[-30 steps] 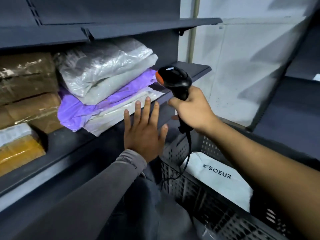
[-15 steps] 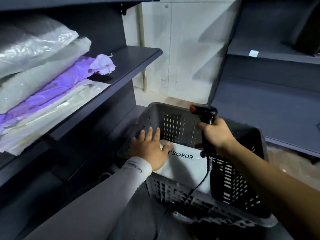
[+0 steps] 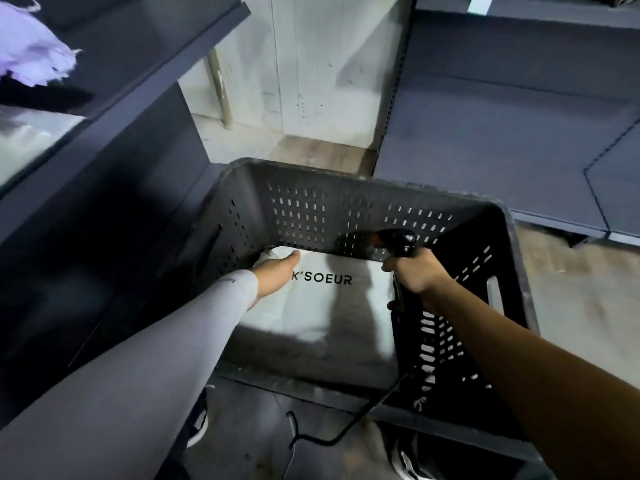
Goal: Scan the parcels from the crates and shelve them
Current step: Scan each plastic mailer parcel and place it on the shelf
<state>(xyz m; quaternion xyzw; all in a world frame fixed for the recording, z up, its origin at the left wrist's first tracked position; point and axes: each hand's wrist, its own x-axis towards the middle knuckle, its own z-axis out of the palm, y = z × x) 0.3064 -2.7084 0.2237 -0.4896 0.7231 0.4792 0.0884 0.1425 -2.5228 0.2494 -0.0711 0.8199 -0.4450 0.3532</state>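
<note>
We look down into a dark perforated crate [image 3: 311, 209] on the floor. A white K'SOEUR parcel [image 3: 322, 317] lies inside it. Our left hand [image 3: 277, 273] rests flat on the parcel's far left corner, grip released. Our right hand [image 3: 414, 271] clenches a black scanner [image 3: 396, 241] above the parcel, its cable [image 3: 353, 429] trailing down.

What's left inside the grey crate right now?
One white K'SOEUR parcel lies in the crate, the left hand resting on it. Whatever lies beneath the parcel is covered.

Dim indoor light, motion-blurred left edge, wide-angle bending, dark shadows inside crate [image 3: 363, 188]
</note>
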